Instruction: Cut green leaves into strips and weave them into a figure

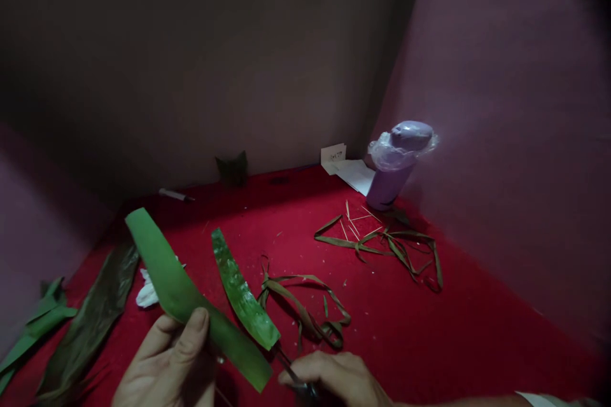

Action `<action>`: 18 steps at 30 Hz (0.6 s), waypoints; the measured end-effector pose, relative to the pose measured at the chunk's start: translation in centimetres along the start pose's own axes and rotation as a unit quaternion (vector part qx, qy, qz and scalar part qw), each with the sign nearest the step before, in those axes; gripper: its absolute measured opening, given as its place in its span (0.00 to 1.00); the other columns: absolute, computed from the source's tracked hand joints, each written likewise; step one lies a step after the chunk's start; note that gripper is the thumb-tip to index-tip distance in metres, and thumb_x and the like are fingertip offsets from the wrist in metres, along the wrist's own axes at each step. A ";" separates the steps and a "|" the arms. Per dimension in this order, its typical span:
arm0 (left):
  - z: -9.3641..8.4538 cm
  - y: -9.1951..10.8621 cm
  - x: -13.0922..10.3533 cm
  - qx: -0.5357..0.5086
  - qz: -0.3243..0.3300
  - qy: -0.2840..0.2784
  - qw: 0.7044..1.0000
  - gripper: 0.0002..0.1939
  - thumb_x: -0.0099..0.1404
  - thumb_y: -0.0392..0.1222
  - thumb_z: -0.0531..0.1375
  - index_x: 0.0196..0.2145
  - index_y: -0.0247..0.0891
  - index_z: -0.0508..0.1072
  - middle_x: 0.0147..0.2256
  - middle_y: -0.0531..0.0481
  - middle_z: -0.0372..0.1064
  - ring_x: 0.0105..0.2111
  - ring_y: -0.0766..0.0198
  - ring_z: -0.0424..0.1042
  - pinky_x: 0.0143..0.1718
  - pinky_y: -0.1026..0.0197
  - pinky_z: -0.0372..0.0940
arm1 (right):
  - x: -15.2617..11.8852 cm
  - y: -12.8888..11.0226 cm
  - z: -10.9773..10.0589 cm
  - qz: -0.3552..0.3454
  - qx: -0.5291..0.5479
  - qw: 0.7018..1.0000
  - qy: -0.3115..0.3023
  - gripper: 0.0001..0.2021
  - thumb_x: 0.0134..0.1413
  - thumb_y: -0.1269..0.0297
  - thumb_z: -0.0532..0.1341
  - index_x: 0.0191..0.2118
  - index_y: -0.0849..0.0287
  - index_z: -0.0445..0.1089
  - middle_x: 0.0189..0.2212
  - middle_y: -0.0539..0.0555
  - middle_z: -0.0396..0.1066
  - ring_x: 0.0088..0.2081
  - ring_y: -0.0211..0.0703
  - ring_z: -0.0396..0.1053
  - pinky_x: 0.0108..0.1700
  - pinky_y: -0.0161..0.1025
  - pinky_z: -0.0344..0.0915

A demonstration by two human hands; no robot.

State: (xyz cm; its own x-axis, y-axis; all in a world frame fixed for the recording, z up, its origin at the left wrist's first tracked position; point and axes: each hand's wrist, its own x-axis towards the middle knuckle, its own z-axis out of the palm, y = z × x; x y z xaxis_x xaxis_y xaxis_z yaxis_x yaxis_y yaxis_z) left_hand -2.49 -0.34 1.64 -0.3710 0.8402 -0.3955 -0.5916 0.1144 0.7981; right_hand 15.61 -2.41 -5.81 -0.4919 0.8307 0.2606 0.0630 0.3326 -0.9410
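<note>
Between the thumb and fingers of my left hand [174,356] is a long green leaf strip [191,289], its far end tilted up and to the left. My right hand [338,375] grips what looks like a pair of scissors [289,365], whose dark metal blades point up and left. Part of the handle is hidden by my fingers. The blade tips end close to a second, shinier wet-looking leaf strip [243,296] and to the right of the held strip's lower end. Whether the tips touch the shiny strip I cannot tell.
Dry brown strips [305,305] and thin sticks [353,222] lie about the red cloth [458,343]. A purple cylinder with plastic wrap [391,184] stands by white papers [356,175] near the right wall. Dark leaves [90,324], white tissue [147,292] and a white tube [174,194] are leftward.
</note>
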 end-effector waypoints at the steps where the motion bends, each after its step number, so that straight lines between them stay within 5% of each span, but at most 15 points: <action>1: -0.1 0.1 0.2 -0.001 0.010 -0.012 1.000 0.15 0.47 0.37 0.69 0.34 0.45 0.72 0.35 0.56 0.75 0.31 0.64 0.74 0.27 0.69 0.71 | 0.1 -0.1 0.1 0.014 0.009 1.000 -0.006 0.29 0.50 0.39 0.53 0.42 0.60 0.72 0.22 0.53 0.69 0.22 0.37 0.63 0.24 0.31 0.60; 6: -0.4 1.0 0.8 0.005 0.046 -0.048 0.998 0.10 0.53 0.37 0.65 0.33 0.47 0.72 0.36 0.55 0.74 0.31 0.64 0.73 0.28 0.66 0.72 | 0.4 -0.6 -0.2 0.051 -0.020 0.998 -0.038 0.29 0.45 0.36 0.55 0.39 0.58 0.71 0.19 0.47 0.60 0.19 0.35 0.53 0.23 0.32 0.54; 12: 0.7 2.1 0.4 -0.005 0.073 -0.030 0.997 0.11 0.49 0.32 0.67 0.30 0.44 0.72 0.28 0.57 0.74 0.26 0.66 0.73 0.25 0.67 0.71 | 0.6 -2.1 -1.4 0.105 -0.067 0.992 -0.035 0.17 0.40 0.52 0.65 0.33 0.59 0.67 0.16 0.44 0.54 0.18 0.32 0.47 0.20 0.32 0.45; 18: 1.0 2.0 0.3 -0.020 0.084 -0.033 0.996 0.11 0.49 0.29 0.65 0.30 0.42 0.71 0.30 0.56 0.74 0.28 0.69 0.72 0.26 0.72 0.68 | 1.1 -3.2 -2.0 0.139 -0.143 0.979 -0.038 0.07 0.38 0.67 0.63 0.27 0.56 0.64 0.15 0.42 0.50 0.18 0.32 0.46 0.21 0.32 0.42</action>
State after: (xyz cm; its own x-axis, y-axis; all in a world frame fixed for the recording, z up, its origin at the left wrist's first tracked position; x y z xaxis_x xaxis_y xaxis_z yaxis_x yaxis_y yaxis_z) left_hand -3.05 0.71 3.57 -0.4196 0.8790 -0.2264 -0.5545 -0.0507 0.8306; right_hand 16.59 -1.65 -2.04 -0.4838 0.8748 -0.0235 0.4388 0.2193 -0.8714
